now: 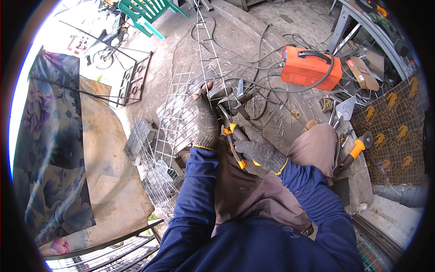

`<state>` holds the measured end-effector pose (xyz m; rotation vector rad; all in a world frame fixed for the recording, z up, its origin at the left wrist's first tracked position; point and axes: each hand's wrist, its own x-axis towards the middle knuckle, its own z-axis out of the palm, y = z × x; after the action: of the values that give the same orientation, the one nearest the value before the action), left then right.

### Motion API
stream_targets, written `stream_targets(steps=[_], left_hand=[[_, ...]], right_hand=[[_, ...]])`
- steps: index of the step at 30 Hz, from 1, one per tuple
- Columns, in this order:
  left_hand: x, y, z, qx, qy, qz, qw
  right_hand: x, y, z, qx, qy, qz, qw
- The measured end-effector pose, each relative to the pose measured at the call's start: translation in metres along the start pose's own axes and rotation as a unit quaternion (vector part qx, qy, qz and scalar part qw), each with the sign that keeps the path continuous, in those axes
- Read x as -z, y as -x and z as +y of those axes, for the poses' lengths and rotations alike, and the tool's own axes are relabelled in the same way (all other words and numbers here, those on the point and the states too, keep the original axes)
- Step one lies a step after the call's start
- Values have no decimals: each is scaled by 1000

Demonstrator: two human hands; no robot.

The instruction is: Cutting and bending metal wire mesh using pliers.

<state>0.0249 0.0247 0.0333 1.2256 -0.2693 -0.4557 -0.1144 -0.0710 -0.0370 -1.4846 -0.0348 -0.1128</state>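
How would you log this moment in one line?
left grip: gloved, at thin metal rods | right grip: gloved, holding orange-and-black hand tool | orange machine: on ground, ahead right

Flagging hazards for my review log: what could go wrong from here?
Bare fingertips show on the left hand at the thin metal rods, so a sharp end might cut them. The right hand could slip on the orange-handled tool and strike the left. The angle grinder beside the right knee might get knocked.
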Motion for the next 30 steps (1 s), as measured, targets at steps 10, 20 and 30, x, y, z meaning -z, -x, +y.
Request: stream_targets(steps=[10,20,30], left_hand=[[5,-2,-3,-16,23,2,1000],[5,2,-2,-19,4,0,1000],[-5,13,4,-16,17,7,1000]], right_hand=[[-8,-3,-28,-185,-268,11,945],[-17,-4,-9,-229,-110,62,965],[-7,-9,-35,-407,-91,-40,908]])
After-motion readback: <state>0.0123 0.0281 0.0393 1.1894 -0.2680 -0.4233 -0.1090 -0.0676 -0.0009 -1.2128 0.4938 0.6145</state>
